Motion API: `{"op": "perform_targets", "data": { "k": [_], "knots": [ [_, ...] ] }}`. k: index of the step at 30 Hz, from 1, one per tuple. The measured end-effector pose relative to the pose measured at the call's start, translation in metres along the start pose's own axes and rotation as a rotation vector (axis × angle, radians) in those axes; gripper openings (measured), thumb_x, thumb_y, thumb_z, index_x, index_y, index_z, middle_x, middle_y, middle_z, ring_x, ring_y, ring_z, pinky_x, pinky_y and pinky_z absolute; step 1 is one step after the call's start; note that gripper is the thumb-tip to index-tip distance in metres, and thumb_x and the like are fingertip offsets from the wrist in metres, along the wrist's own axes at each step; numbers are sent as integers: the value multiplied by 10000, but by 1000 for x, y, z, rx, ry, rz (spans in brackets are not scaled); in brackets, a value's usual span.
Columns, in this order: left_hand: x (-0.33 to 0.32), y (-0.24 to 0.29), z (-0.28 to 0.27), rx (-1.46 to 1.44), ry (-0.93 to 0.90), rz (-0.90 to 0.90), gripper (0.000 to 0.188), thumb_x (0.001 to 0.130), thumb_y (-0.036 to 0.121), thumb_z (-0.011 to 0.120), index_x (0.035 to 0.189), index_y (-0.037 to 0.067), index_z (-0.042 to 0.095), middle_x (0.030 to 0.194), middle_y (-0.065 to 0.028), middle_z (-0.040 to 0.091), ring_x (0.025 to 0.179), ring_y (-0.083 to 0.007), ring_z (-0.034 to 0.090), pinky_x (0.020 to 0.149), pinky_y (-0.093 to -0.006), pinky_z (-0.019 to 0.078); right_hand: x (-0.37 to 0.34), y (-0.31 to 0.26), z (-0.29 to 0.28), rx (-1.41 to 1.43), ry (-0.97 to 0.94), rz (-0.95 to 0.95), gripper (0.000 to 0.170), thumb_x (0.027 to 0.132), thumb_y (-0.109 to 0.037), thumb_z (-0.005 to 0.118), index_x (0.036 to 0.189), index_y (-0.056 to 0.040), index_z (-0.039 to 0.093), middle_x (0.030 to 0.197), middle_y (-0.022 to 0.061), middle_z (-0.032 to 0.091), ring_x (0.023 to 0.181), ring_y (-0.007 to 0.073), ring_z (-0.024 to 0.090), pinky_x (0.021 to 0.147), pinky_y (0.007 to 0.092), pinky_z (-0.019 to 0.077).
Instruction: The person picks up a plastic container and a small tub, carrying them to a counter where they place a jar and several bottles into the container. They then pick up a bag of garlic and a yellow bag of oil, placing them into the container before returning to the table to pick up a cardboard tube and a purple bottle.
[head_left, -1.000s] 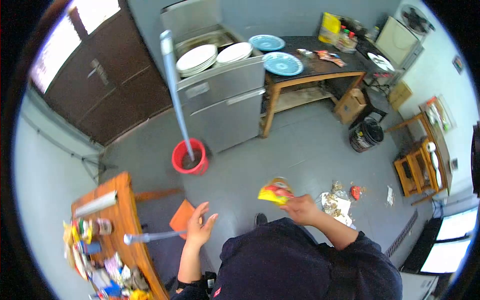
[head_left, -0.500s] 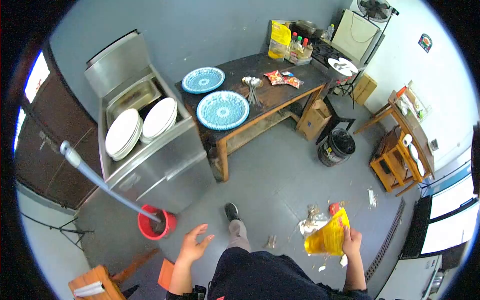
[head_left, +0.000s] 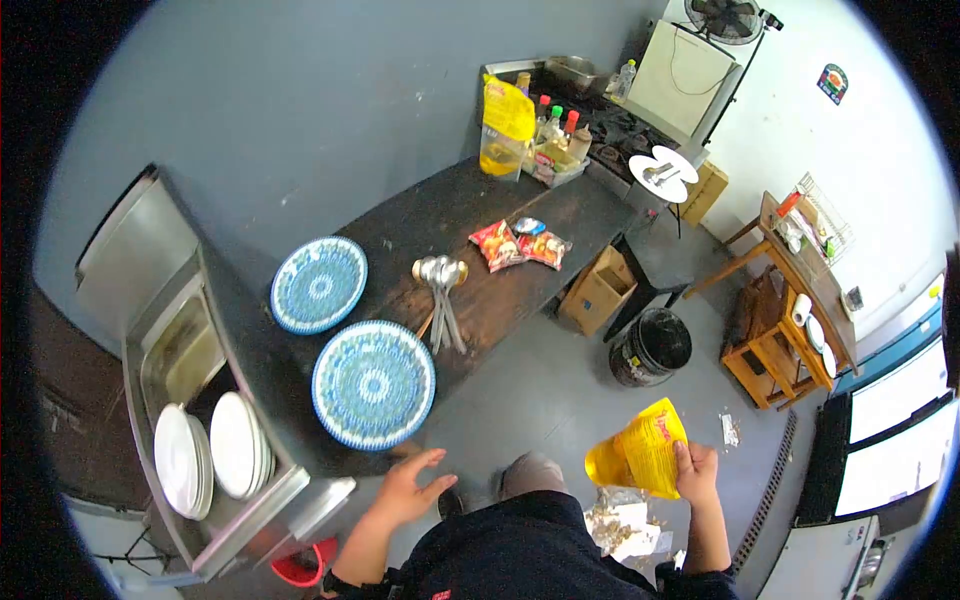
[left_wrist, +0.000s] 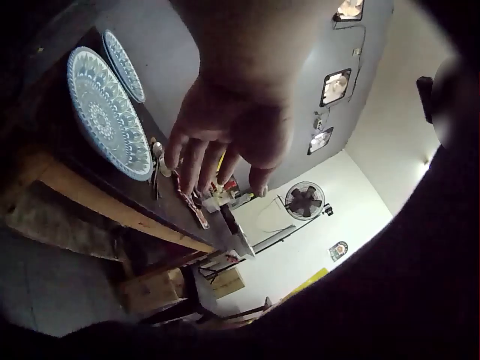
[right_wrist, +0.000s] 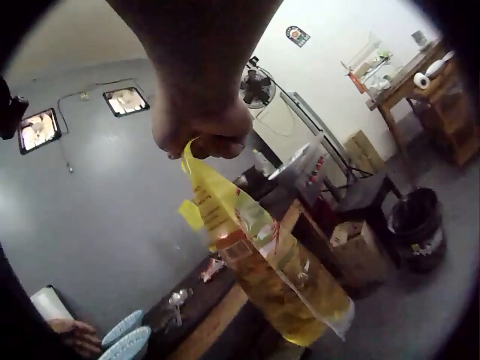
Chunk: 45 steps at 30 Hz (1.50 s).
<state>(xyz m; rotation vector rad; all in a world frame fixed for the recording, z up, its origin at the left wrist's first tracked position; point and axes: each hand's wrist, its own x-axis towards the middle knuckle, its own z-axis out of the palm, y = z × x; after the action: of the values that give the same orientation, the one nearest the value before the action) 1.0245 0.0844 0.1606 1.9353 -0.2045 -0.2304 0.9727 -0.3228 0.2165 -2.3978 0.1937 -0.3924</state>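
Observation:
My right hand (head_left: 699,472) grips a yellow plastic pouch (head_left: 640,452) by its top edge, out in front of my body. In the right wrist view the pouch (right_wrist: 274,274) hangs tilted from the curled fingers, and amber contents show through its clear lower part. My left hand (head_left: 405,497) holds nothing; its fingers are spread loosely, just in front of the table's near end. Closest to it is a blue patterned plate (head_left: 373,385), with a second blue plate (head_left: 320,285) behind. The left wrist view shows the relaxed fingers of the left hand (left_wrist: 232,127) overlapping the dark table.
On the dark table (head_left: 400,215) lie spoons (head_left: 441,290), red snack packets (head_left: 497,246), another yellow pouch (head_left: 506,125) and bottles. White plates (head_left: 178,462) sit on the steel unit at left. A black bucket (head_left: 652,347), cardboard box (head_left: 598,290) and scattered litter (head_left: 622,525) are on the floor.
My view has moved forward and nearer the table, turning away from the door and mop. The right hand has brought the pouch up and outward, still gripping it; the left stays unloaded.

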Motion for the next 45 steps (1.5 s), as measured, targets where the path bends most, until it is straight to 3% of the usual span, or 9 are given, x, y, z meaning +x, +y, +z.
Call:
{"op": "perform_targets", "data": {
  "k": [3, 7, 11, 16, 21, 28, 33, 37, 45],
  "knots": [
    [47, -10, 9, 13, 19, 6, 436, 676, 234, 685, 1020, 21, 521, 929, -137, 579, 865, -202, 564, 704, -290, 445, 90, 7, 5, 81, 22, -21, 392, 840, -196, 475, 498, -31, 378, 438, -34, 335, 423, 52, 276, 370, 252, 217],
    [120, 19, 26, -72, 129, -89, 366, 704, 120, 657, 1022, 11, 512, 926, -108, 578, 847, -173, 561, 715, -280, 440, 218, 15, 16, 322, -31, -95, 334, 810, -162, 493, 525, -5, 415, 433, 81, 334, 388, 116, 313, 377, 286, 266],
    [191, 30, 50, -304, 310, -188, 334, 720, 42, 618, 1033, 15, 506, 933, -94, 576, 839, -147, 555, 731, -269, 433, 346, 15, 31, 227, -132, -309, 333, 805, -172, 498, 531, 6, 434, 453, 136, 383, 373, 202, 342, 383, 315, 289],
    [255, 76, 67, -149, 394, -187, 350, 707, 45, 628, 1031, 4, 502, 928, -107, 577, 836, -153, 555, 738, -275, 429, 485, -9, 49, 205, -209, -512, 358, 807, -204, 511, 532, 16, 445, 473, 180, 400, 386, 267, 359, 395, 335, 321],
    [283, 83, 80, -90, 533, -191, 330, 702, 42, 630, 1008, -5, 516, 905, -104, 581, 828, -160, 559, 739, -272, 431, 609, -18, 113, 82, -267, -638, 366, 799, -255, 513, 561, 23, 500, 515, 199, 459, 470, 341, 474, 438, 379, 364],
    [302, 95, 84, -51, 639, -195, 315, 699, 68, 639, 985, -3, 527, 899, -100, 585, 813, -156, 563, 725, -272, 440, 676, -20, 184, -193, -155, -709, 375, 792, -356, 484, 629, -30, 568, 579, 161, 544, 553, 351, 533, 525, 418, 431],
    [305, 88, 89, -92, 653, -274, 311, 700, 58, 632, 987, -3, 529, 901, -86, 580, 821, -146, 551, 744, -270, 429, 700, -36, 205, -405, -106, -706, 391, 803, -393, 428, 653, -72, 592, 629, 156, 568, 628, 311, 566, 543, 424, 446],
    [311, 80, 96, -154, 720, -260, 309, 700, 73, 643, 977, -10, 535, 885, -95, 587, 830, -154, 553, 749, -272, 427, 711, -43, 214, -398, -110, -686, 382, 804, -387, 429, 662, -74, 595, 626, 142, 572, 627, 308, 567, 542, 417, 447],
    [321, 87, 96, -186, 681, -285, 319, 704, 50, 633, 1000, -6, 525, 918, -98, 574, 848, -153, 544, 750, -269, 425, 708, -51, 216, -408, -109, -652, 375, 789, -416, 441, 707, -89, 604, 665, 133, 581, 661, 289, 574, 593, 403, 461]
  ]
}}
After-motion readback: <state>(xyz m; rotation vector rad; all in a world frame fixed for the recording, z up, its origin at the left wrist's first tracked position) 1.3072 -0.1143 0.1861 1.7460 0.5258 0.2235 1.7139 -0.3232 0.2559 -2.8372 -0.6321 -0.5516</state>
